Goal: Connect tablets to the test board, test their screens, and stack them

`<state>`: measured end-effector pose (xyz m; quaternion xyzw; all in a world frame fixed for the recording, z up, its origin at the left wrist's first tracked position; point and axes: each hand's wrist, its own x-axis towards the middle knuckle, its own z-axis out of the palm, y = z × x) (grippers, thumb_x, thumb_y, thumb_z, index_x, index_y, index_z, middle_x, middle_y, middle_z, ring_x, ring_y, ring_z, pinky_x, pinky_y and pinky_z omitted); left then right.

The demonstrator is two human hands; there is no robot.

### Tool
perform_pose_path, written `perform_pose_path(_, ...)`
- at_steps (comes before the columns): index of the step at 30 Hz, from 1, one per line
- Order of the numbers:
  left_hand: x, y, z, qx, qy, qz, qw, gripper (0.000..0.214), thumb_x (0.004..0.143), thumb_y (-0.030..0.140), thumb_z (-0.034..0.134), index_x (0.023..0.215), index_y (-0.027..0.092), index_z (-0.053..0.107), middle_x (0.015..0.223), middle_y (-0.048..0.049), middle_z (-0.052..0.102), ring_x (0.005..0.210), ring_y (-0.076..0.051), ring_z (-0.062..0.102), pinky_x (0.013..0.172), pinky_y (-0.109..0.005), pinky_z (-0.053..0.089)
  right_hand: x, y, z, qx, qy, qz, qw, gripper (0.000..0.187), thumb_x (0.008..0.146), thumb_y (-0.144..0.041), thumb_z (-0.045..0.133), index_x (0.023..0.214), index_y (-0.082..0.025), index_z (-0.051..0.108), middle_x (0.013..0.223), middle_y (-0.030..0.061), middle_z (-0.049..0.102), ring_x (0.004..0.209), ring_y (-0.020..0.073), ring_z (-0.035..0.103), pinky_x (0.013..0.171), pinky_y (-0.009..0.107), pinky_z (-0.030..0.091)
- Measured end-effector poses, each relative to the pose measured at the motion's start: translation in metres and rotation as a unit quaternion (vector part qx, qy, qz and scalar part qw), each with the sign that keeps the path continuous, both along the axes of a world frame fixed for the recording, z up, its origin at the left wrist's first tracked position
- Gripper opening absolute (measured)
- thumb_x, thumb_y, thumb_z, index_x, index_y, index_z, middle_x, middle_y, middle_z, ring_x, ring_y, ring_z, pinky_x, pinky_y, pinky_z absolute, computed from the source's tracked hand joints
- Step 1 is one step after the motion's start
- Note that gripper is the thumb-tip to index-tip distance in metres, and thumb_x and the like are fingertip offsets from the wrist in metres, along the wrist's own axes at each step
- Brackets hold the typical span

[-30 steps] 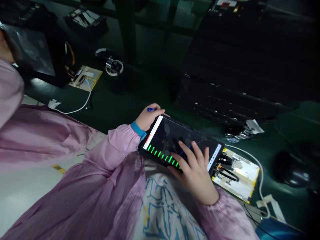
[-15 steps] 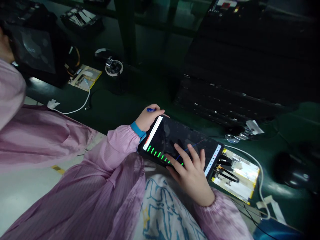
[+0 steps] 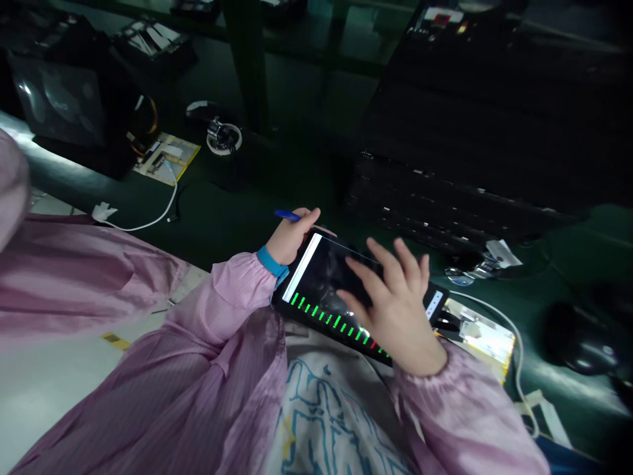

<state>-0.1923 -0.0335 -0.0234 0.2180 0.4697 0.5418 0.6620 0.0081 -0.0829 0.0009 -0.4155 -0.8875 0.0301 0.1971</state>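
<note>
A dark tablet (image 3: 324,280) with a row of green bars on its screen lies at the near edge of the green bench, partly over my lap. My left hand (image 3: 291,239) grips the tablet's left end and also holds a blue pen (image 3: 287,215) between its fingers. My right hand (image 3: 395,303) hovers over the right half of the screen with fingers spread, covering that part. Past the tablet's right end sits a yellow-edged circuit board (image 3: 487,336) with black cables to the tablet.
A stack of black trays (image 3: 459,198) fills the bench behind the tablet. A white cable (image 3: 158,214) runs to another yellow board (image 3: 165,155) at left, beside a small white ring fixture (image 3: 224,135). A black device (image 3: 581,336) sits at right. A pink-sleeved person is at far left.
My right hand lifted from the lower screen and moved up and right over the tablet, fingers spread wider. More green bars now show along the tablet's lower edge. The left hand stayed put.
</note>
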Motion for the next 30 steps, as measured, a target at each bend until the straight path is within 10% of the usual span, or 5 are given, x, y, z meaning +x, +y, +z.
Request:
perform_pose_path(15,-0.002,0.0,-0.009,-0.001,-0.023,0.069,0.997,0.044,0.071,0.046,0.075,0.068,0.02,0.04,0.054,0.0076,0.044,0.049,-0.01,0.054,0.048,-0.021,0.04,-0.067,0.074,0.004,-0.11,0.096,0.009,0.989,0.01,0.081,-0.018,0.064,0.071,-0.021,0.066,0.112,0.0062,0.064,0.123,0.0348,0.046,0.101,0.062,0.036)
perform_pose_path(30,-0.006,0.001,-0.001,-0.013,-0.002,0.02,1.0,0.035,0.072,0.038,0.072,0.071,0.021,0.041,0.055,0.0039,0.061,0.052,-0.018,0.064,0.054,-0.029,0.049,-0.013,-0.033,0.042,-0.287,0.111,0.181,0.934,0.013,0.089,-0.011,0.051,0.086,-0.02,0.06,0.077,0.0026,0.067,0.07,0.0154,0.065,0.063,0.026,0.051)
